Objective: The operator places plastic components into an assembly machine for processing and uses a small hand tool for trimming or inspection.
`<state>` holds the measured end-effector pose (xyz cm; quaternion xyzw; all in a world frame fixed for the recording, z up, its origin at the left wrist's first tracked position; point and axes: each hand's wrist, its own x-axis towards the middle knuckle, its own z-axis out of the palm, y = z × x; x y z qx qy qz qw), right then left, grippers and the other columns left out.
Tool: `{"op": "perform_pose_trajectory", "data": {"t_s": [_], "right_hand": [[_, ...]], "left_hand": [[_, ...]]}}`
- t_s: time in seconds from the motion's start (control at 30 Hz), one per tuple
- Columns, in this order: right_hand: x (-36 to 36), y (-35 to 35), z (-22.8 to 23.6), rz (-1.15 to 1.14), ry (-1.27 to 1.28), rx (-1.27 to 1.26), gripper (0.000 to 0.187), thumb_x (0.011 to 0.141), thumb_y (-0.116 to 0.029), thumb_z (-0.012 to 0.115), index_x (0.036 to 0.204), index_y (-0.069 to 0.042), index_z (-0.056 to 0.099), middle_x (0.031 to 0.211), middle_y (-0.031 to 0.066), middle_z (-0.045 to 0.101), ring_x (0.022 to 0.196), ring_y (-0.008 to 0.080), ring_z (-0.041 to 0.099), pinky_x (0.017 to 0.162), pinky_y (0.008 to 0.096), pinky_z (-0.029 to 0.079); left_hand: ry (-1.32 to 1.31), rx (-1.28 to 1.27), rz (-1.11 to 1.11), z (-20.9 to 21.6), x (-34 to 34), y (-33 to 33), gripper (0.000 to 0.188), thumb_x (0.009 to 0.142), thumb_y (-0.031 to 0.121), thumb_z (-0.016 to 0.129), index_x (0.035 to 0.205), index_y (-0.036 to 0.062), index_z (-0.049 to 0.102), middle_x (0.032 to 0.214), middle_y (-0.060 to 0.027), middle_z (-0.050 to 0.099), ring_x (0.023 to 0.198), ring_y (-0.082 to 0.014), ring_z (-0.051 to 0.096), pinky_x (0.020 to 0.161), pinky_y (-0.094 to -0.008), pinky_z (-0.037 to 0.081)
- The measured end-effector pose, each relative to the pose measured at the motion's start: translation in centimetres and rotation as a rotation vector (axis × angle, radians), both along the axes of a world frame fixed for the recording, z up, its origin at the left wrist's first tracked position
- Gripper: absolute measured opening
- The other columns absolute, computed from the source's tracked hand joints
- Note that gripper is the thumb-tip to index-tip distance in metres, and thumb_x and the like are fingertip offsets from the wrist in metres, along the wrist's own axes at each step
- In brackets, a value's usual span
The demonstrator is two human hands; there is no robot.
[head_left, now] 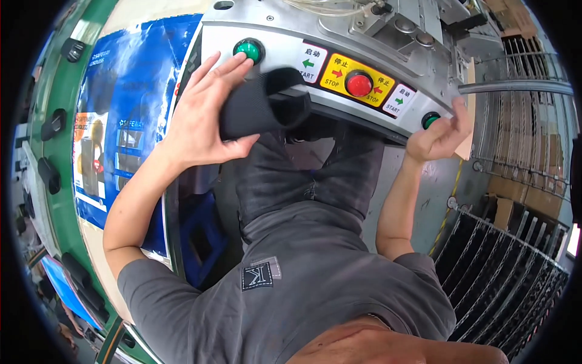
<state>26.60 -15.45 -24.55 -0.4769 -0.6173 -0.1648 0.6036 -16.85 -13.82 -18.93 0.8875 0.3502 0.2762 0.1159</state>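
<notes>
My left hand (203, 115) has a black hollow sleeve-like part (245, 109) lodged between its thumb and palm. The part's open end faces right and its upper edge is blurred. The fingers of that hand stretch upward, with fingertips at the left green button (248, 50) on the machine's front panel (279, 42). On the other side, my right hand (439, 133) is at the right green button (430, 119), partly covering it. Nothing is held in it, and its fingers are loosely extended upward. A round red button (359, 84) on a yellow plate sits between the two green ones.
Metal fixtures (388, 27) stand on the machine beyond the panel. At left, a blue printed sheet (139, 121) lies beside a green conveyor belt (91, 242) carrying several black parts (54, 124). Wire racks (503, 267) and a metal bar (515, 87) are at right.
</notes>
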Motion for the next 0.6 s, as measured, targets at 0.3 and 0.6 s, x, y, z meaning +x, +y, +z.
{"op": "perform_pose_trajectory", "data": {"t_s": [0.3, 0.6], "right_hand": [[-13.4, -5.0, -9.4, 0.863, -0.064, -0.811, 0.019, 0.096, -0.006, 0.073, 0.115, -0.001, 0.076, 0.093, 0.009, 0.075, 0.082, 0.0265, 0.067, 0.076, 0.0354, 0.054], [-14.3, -4.4, -21.2, 0.756, -0.271, -1.554, 0.038, 0.109, -0.026, 0.06, 0.137, -0.002, 0.069, 0.13, 0.016, 0.077, 0.11, 0.0388, 0.074, 0.095, 0.0429, 0.057]], "left_hand": [[-1.455, -1.202, 0.106, 0.0, -3.0, 1.7, 0.078, 0.102, 0.058, 0.06, 0.157, 0.0032, 0.052, 0.155, -0.024, 0.062, 0.136, -0.0418, 0.065, 0.129, -0.0503, 0.039], [-1.693, -0.882, 0.411, 0.4, -5.1, 7.9, 0.064, 0.103, 0.059, 0.061, 0.134, 0.0036, 0.068, 0.125, -0.0262, 0.077, 0.101, -0.0354, 0.077, 0.09, -0.046, 0.064]]}}
